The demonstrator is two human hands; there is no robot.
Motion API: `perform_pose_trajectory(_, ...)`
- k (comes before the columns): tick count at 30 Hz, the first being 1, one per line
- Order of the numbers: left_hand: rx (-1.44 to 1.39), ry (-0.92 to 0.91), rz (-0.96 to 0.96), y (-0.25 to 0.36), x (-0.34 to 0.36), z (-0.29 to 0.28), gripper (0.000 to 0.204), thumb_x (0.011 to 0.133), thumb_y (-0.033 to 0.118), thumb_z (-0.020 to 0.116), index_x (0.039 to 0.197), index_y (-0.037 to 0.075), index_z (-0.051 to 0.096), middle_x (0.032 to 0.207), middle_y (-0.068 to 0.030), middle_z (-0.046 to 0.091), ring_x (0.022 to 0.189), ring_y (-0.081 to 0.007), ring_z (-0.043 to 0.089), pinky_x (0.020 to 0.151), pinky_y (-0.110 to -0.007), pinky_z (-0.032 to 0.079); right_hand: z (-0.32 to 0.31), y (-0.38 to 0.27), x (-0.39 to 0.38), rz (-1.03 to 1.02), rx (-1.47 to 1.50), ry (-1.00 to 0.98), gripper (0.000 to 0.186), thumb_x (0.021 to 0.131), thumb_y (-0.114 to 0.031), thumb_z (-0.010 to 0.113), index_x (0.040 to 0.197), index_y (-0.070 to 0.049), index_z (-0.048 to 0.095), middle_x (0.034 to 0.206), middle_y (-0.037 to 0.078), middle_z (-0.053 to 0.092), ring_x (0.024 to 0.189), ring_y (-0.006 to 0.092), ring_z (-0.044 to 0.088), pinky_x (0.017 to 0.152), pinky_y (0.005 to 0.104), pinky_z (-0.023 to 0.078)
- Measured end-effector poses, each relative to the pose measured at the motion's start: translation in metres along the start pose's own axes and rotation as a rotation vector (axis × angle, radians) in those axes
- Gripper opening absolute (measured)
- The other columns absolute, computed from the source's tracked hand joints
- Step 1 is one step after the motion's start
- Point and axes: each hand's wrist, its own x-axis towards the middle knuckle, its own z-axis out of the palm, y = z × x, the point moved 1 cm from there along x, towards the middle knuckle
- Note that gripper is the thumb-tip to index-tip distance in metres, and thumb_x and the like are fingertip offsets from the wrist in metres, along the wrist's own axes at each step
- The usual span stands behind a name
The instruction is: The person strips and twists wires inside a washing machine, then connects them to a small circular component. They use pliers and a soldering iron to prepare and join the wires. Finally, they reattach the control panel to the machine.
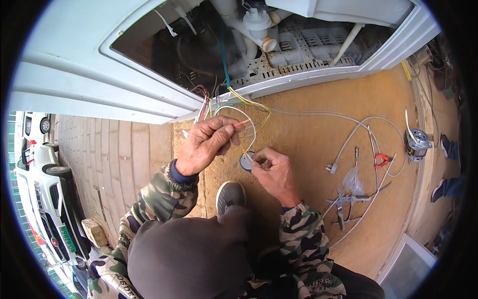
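My left hand is closed, pinching a red wire between thumb and fingers, its end pointing right. My right hand sits lower and to the right with its fingertips pressed together. Thin yellow and white wires run down to those fingertips, but what they grip is too small to tell. Just left of them, a round grey disc-shaped thing with a dark rim lies on the floor, partly covered. Beyond my hands, a bundle of coloured wires comes out of an open white appliance cabinet.
Inside the cabinet are pale pipes and a slotted grey metal base. Right of me lie a grey cable with a plug, red-handled pliers, a metal puller-like tool and a motor. Another person's feet show far right.
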Motion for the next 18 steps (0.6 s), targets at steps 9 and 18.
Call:
perform_pose_trajectory(9,0.083,-0.194,-0.036,0.025,0.016,0.034,0.025,0.1,0.017,0.059,0.115,-0.002,0.067,0.084,-0.0015,0.066,0.076,-0.0055,0.056,0.067,-0.024,0.046,-0.059,-0.071,0.005,-0.243,-0.006,0.243,0.007,0.081,-0.001,0.069,0.087,-0.001,0.065,0.092,0.012,0.068,0.085,0.0241,0.064,0.075,0.0336,0.05)
perform_pose_trajectory(18,0.038,-0.171,0.069,0.0,0.019,0.047,0.021,0.094,0.011,0.069,0.11,-0.003,0.069,0.085,0.0021,0.067,0.074,-0.0016,0.053,0.063,-0.02,0.044,-0.056,-0.056,0.001,-0.098,0.142,0.26,0.01,0.088,-0.005,0.069,0.092,0.003,0.066,0.092,0.011,0.068,0.085,0.017,0.063,0.075,0.0295,0.05)
